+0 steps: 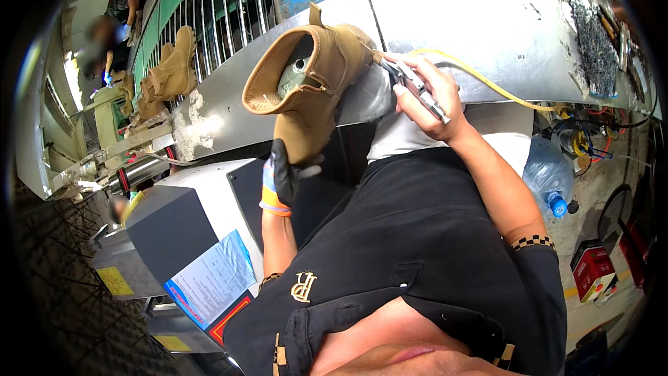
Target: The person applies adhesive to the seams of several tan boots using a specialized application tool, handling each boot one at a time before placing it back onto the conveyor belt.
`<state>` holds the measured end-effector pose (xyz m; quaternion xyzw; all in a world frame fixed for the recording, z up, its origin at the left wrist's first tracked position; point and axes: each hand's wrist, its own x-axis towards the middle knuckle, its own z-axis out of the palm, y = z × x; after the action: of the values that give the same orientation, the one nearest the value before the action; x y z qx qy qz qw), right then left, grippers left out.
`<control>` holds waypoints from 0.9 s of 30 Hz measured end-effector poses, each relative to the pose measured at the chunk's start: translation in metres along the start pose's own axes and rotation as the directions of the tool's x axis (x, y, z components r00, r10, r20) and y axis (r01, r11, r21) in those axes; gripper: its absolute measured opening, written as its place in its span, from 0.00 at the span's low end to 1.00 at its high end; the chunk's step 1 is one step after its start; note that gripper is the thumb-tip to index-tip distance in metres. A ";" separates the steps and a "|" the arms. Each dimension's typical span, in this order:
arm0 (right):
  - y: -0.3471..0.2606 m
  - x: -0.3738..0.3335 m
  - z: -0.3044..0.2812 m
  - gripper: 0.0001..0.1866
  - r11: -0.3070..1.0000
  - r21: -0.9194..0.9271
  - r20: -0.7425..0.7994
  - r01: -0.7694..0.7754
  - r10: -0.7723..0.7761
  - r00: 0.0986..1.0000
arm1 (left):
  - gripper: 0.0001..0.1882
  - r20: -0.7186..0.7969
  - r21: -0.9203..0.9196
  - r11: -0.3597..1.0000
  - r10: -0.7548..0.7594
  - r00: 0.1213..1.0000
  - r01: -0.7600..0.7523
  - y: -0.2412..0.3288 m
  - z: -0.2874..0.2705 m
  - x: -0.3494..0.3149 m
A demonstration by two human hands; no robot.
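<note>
A tan ankle boot (pixel 335 63) leans over the front edge of the metal worktop, its opening toward the left. Inside it sits a greenish shoe last (pixel 293 78) with a metal-ringed hole. My left hand (pixel 282 179), in a black, orange and blue glove, is closed around the toe from below. My bare right hand (pixel 440 90) grips a silver metal hand tool (pixel 419 85), whose exact kind I cannot make out. The tool's narrow tip is at the boot's heel side; whether it touches is unclear. A yellow hose (pixel 497 90) runs behind this hand.
More tan boots (pixel 174 69) stand by a metal-barred conveyor (pixel 223 10) at far left, where another person works. The white worktop (pixel 473 14) carries dark residue and tools (pixel 623 49) at right. A water bottle (pixel 550 174) and red box (pixel 593 271) sit lower right.
</note>
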<state>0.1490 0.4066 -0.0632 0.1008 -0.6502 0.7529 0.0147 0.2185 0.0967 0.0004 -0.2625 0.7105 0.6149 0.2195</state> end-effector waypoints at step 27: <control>-0.035 -0.024 -0.040 0.22 0.853 0.351 0.111 -0.386 0.371 0.922 | 0.50 0.583 -0.404 0.822 -0.108 0.806 0.402 0.007 0.141 0.017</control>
<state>0.1725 0.4541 -0.0387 -0.0134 -0.5055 0.8468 -0.1653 0.1994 0.2351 -0.0265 -0.2256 0.3883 0.7913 0.4150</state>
